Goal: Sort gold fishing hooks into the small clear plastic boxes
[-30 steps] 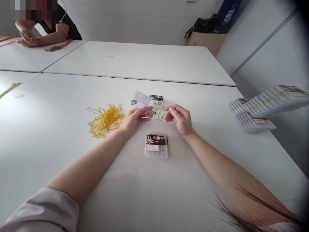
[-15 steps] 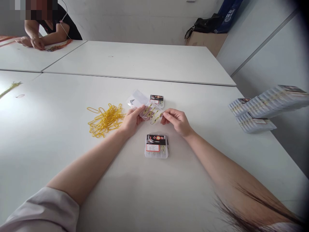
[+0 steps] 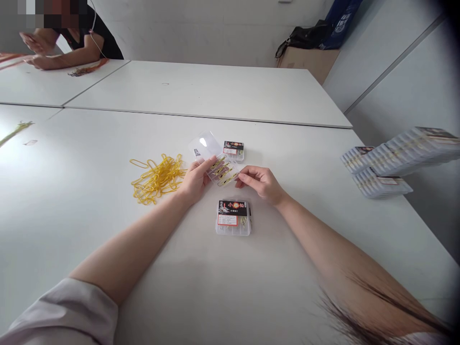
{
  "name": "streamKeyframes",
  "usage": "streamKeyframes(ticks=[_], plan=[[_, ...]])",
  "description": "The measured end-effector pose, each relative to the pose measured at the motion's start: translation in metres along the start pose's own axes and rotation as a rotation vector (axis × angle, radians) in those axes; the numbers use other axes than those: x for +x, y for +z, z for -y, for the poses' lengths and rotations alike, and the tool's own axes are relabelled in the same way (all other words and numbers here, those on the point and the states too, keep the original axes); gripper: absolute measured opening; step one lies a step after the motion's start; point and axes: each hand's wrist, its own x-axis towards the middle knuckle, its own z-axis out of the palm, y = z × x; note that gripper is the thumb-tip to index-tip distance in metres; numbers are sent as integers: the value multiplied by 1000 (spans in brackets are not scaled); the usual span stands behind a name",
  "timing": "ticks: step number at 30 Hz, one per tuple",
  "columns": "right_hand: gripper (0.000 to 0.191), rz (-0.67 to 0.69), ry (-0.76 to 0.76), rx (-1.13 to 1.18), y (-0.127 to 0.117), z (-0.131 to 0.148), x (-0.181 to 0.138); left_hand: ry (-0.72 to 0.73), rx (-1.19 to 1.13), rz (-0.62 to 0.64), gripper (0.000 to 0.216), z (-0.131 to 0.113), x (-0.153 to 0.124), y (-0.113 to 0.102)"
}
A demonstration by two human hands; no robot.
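Note:
Both my hands hold a small open clear plastic box point(image 3: 215, 165) low over the white table point(image 3: 108, 239). Yellow hooked pieces lie in rows in its tray, and its lid stands open toward the far side. My left hand point(image 3: 196, 179) pinches the tray's left edge. My right hand point(image 3: 260, 182) is closed in a pinch at the tray's right end, on one of the yellow pieces or the tray edge; I cannot tell which. A shut box with a black and red label point(image 3: 233, 218) lies just in front of my hands. Another small labelled box point(image 3: 233, 149) lies behind them.
A heap of yellow loops point(image 3: 158, 178) lies left of my left hand. Stacks of the same clear boxes point(image 3: 391, 160) stand at the table's right edge. Another person point(image 3: 68, 40) works at the far left table. A bag and a cardboard box point(image 3: 305, 48) sit by the back wall.
The open box has come down from a raised, tilted hold toward the table and swung left. My right hand has followed it down and inward. The other person's hands have moved.

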Motion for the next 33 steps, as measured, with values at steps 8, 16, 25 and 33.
streamKeyframes(ticks=[8, 16, 25, 33], plan=[[33, -1, -5, -6, 0, 1, 0, 31, 59, 67, 32, 2, -3, -1], [35, 2, -5, -10, 0, 2, 0, 27, 78, 40, 33, 2, -3, -1], [33, 10, -6, 21, 0, 3, 1, 53, 93, 27, 34, 2, -2, 1], [30, 30, 1, 28, 1, 3, 0, 9, 69, 35, 42, 0, 0, -1]])
